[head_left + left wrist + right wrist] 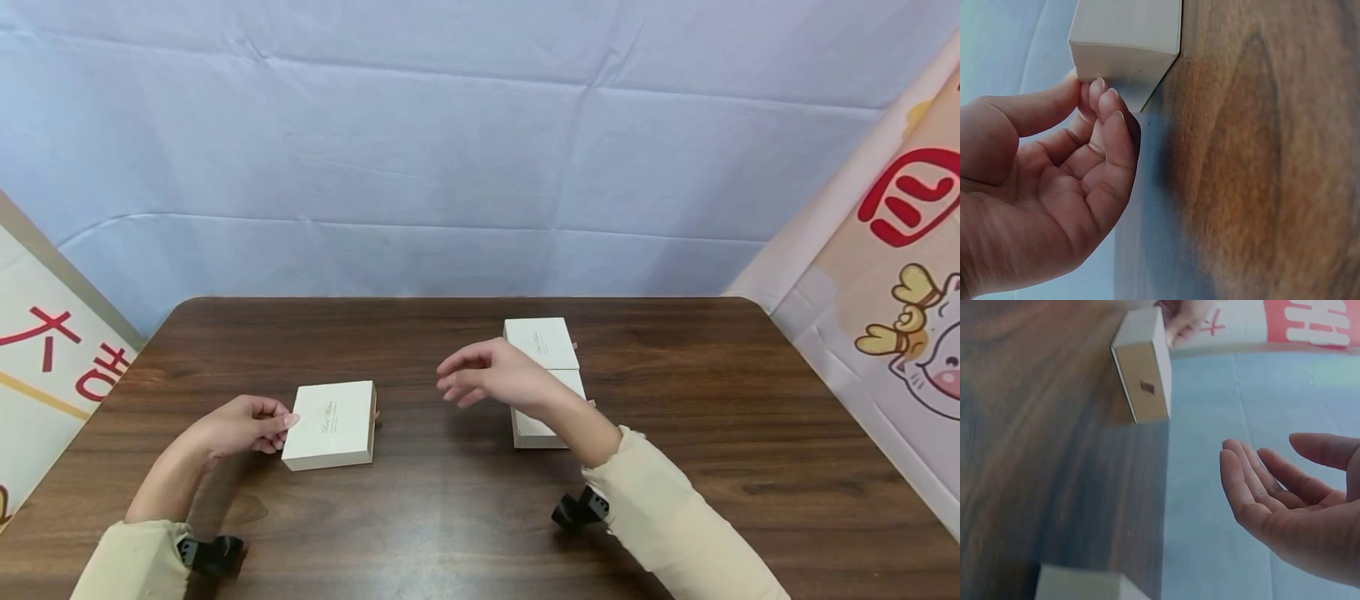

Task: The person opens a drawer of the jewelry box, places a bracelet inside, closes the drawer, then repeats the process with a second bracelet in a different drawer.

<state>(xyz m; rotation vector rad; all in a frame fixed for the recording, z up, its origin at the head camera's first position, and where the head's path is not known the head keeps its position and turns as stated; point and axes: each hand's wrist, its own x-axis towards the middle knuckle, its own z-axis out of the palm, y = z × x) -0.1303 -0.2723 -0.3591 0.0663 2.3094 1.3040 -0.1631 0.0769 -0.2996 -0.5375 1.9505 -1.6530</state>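
On the left of the table lies a flat white box (330, 421) with gold lettering on its lid and a small ribbon tab (1147, 387) on one side. My left hand (243, 427) holds its left edge, the thumb at the top edge and the curled fingers (1119, 134) against the side. My right hand (498, 375) is in the air over the table, right of this box, holding nothing, its fingers loosely bent. Beneath and behind it are two more white boxes, a far one (542, 342) and a near one (536, 425) partly hidden by my forearm.
The boxes stand on a dark brown wooden table (442, 533) with rounded far corners. A pale cloth (420, 167) hangs behind it, and printed banners hang at the left (45, 333) and right (900, 275). Each wrist carries a black camera mount.
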